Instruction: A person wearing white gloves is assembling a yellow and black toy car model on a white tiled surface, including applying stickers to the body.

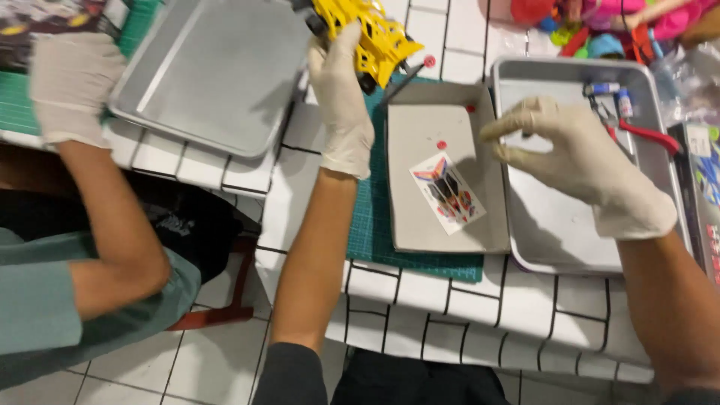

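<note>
Three gloved hands show in this view from above, over a white table (450, 300) marked with black grid lines. Two belong to the person wearing the camera. Their left hand (341, 101) grips a yellow toy car body (371, 34) and holds it up above the far edge of a green cutting mat (375, 232). Their right hand (577, 161) hovers over the left side of one metal tray (555, 225), thumb and forefinger drawn close in a pinch; whether anything small sits between them cannot be told.

One shallow grey cardboard tray (420, 150) lies on the mat between the two hands, holding one sticker sheet (448, 193) and two small red dots (441, 144). The metal tray holds red-handled pliers (649, 135) and two small blue-capped parts (611, 94) at its far end.

A second metal tray (217, 75) rests at the upper left. Beside it, a co-worker's gloved hand (71, 86) rests on another green mat (19, 105). Colourful toys (600, 22) are piled at the top right.
</note>
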